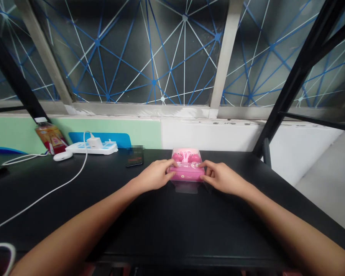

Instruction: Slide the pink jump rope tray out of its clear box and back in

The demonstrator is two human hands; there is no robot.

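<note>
A pink box (186,173) with a clear upper part lies on the black table, with pink and white items showing through its far end. My left hand (156,174) grips the box's left side, thumb on the near edge and fingers on the top. From the right, my right hand (222,176) holds the opposite side in a similar pinch. Between the hands, the box's near face and printed top are visible. A transparent flap seems to stick out toward me below the near edge.
Left of the box lies a dark phone (135,156). Farther left are a white power strip (105,148) with a plugged-in charger (94,143), a white rounded case (63,155) and a drink bottle (52,136). A white cable (60,186) crosses the black table (207,237). Black frame posts (290,82) rise at both sides.
</note>
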